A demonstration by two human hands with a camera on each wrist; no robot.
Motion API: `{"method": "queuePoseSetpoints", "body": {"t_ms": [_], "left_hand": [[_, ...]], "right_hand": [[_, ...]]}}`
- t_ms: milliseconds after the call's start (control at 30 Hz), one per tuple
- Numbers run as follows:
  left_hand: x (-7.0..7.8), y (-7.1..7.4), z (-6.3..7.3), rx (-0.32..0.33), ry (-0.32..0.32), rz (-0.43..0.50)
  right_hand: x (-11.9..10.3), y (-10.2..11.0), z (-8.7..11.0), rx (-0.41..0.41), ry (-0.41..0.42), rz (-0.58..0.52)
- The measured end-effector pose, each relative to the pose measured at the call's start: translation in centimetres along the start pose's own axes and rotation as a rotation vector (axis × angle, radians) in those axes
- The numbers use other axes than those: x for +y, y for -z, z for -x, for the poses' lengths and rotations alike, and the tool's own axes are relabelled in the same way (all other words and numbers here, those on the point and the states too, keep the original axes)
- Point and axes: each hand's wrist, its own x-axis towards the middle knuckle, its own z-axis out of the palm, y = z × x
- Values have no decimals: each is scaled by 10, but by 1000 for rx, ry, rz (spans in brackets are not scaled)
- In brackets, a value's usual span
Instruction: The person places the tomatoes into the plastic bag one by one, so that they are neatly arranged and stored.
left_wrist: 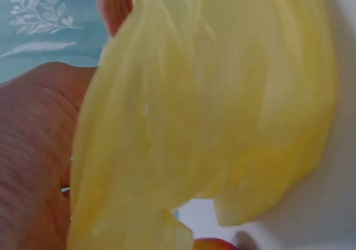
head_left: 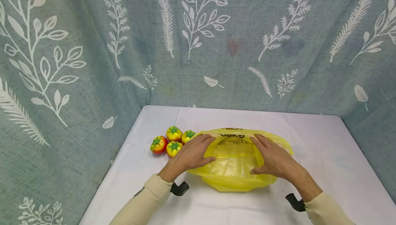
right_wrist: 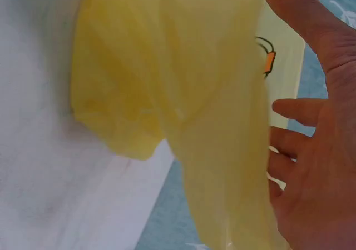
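Note:
A yellow plastic bag with dark print stands on the table, its mouth gaping upward. My left hand is at the left side of the mouth, fingers extended and thumb pointing inward. Opposite it, my right hand lies along the right side with its fingers spread. In the right wrist view the fingers of the right hand touch the edge of the yellow film. Yellow film covers most of the left wrist view and hides the left fingertips.
Several yellow-and-red tomato-like fruits with green tops sit left of the bag, close to the left hand. They rest on a white-covered table. A grey-green leaf-patterned curtain encloses the back and sides.

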Motion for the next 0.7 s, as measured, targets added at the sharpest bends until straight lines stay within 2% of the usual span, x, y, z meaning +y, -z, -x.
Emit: {"method": "queuePoseSetpoints", "body": {"t_ms": [133, 400, 700], "left_hand": [[-4, -5, 0, -16, -18, -8], [-14, -13, 4, -95, -21, 25], [-22, -15, 6, -138, -11, 73]], "right_hand": [[7, -3, 2, -4, -7, 18], [17, -4, 4, -68, -66, 37], [24, -5, 10, -64, -36, 29]]}}
